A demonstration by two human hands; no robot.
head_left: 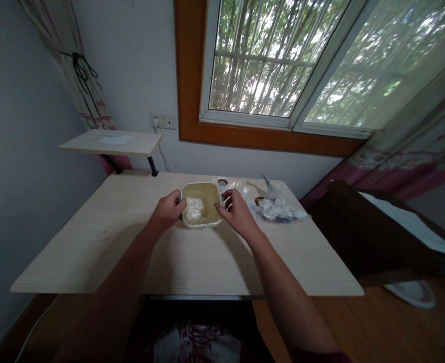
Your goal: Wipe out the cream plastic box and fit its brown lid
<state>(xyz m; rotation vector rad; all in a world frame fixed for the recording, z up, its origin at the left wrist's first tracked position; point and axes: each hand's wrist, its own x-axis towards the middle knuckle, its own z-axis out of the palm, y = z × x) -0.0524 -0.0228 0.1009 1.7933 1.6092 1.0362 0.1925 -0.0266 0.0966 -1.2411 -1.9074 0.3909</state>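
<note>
A squarish yellowish container (207,199) with a pale rim is tilted toward me over the middle of the table. Clear, crinkled film seems to lie along its lower edge. My left hand (168,207) grips its left side, thumb over the rim and fingers mostly hidden behind. At the right side, my right hand (234,207) has thumb and fingers curled about the rim, pinching there. What exactly lies between those right fingers is too small to tell. Just right of that hand rests a clear plastic bag (279,206) with white crumpled stuff inside.
The pale wooden table (105,252) has a round hole (222,182) near its back edge. A small raised shelf (139,143) with a paper sheet (115,139) stands at the back left. Beyond the right edge is a dark brown piece of furniture (343,227). A window (268,65) is behind.
</note>
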